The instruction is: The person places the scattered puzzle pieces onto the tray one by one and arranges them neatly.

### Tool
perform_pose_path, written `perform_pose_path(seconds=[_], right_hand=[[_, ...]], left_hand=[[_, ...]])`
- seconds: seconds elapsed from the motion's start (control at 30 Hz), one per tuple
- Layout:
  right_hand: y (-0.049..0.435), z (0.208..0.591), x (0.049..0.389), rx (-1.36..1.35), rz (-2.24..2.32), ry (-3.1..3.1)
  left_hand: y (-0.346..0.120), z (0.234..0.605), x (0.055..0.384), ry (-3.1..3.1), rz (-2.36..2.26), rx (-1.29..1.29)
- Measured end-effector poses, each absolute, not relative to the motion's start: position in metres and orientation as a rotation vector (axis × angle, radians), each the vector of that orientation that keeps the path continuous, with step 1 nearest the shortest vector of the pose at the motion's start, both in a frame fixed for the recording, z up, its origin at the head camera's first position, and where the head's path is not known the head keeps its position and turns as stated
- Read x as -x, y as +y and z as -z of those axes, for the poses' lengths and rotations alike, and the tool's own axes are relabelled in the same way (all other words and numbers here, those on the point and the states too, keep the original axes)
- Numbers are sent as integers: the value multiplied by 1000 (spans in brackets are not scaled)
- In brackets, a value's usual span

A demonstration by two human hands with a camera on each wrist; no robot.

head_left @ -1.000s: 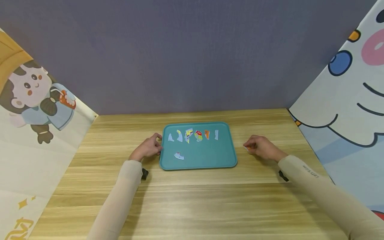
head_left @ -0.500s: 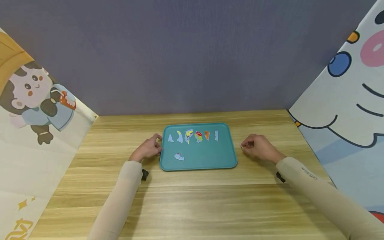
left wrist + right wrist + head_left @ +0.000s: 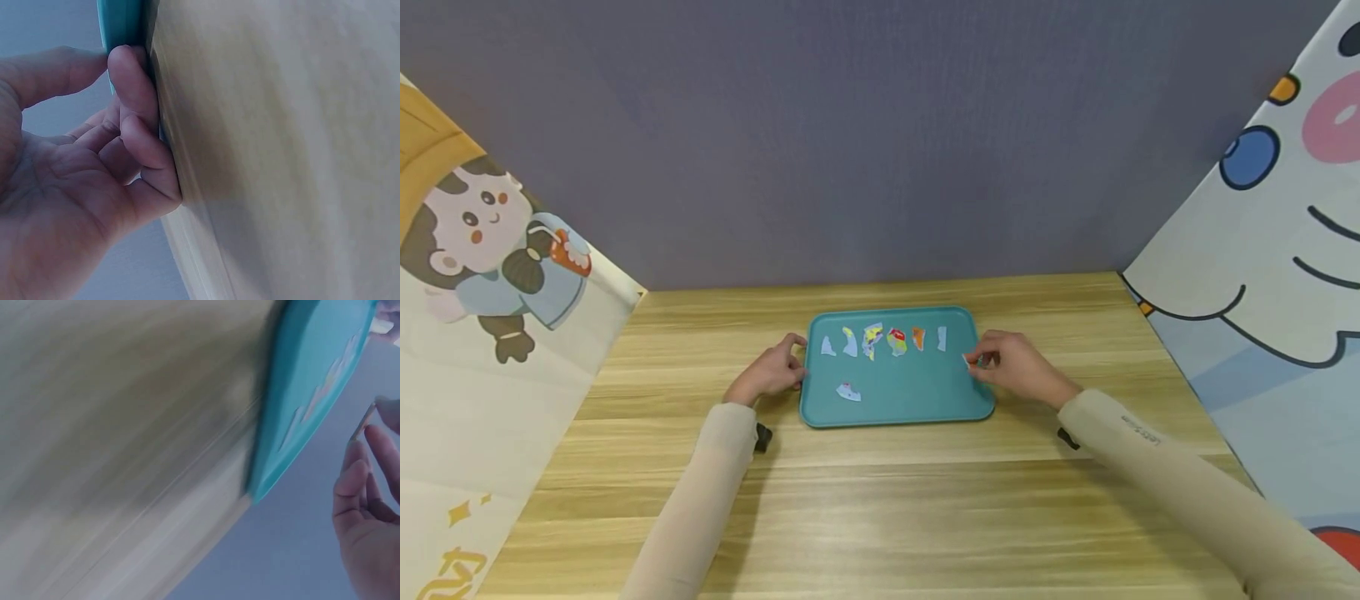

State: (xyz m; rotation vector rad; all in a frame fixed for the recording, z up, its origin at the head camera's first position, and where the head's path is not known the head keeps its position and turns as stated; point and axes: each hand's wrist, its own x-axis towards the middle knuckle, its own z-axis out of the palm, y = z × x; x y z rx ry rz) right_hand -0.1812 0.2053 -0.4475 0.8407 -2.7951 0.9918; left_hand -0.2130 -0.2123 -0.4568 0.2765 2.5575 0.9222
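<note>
A teal tray [image 3: 917, 392] lies on the table. At its left edge, my left hand [image 3: 767, 372] holds the rim; in the left wrist view the thumb [image 3: 69, 72] and curled fingers meet at the tray's edge. My right hand [image 3: 1018, 367] is over the tray's right side and pinches a small flat puzzle piece [image 3: 966, 361] between thumb and fingertips. The right wrist view shows this piece [image 3: 362, 422] edge-on, above the tray. Several irregular printed pieces, among them a red-and-yellow piece [image 3: 897, 342] and an orange piece [image 3: 918, 337], form a row along the tray's far side.
One lone pale piece [image 3: 848, 392] lies at the tray's near left. The wooden table [image 3: 880, 517] ends at a grey back wall [image 3: 880, 167]. Cartoon-printed panels flank it, one left panel [image 3: 445, 375] and one right panel [image 3: 1300, 333].
My right hand has moved left with the puzzle piece, from the bare table beside the tray to over the tray's right rim. The left hand and the pieces on the tray stay put.
</note>
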Motion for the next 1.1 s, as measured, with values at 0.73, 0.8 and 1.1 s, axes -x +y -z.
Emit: perform_pose_path(seconds=[0.73, 0.8, 1.1], right_hand=[[97, 438, 185, -986, -965, -2966], [91, 440, 187, -986, -970, -3001], [70, 450, 191, -1016, -908, -3088]], left_hand=[[-213, 456, 213, 2568, -931, -301], [-213, 455, 213, 2568, -932, -301], [-213, 456, 213, 2559, -936, -297]])
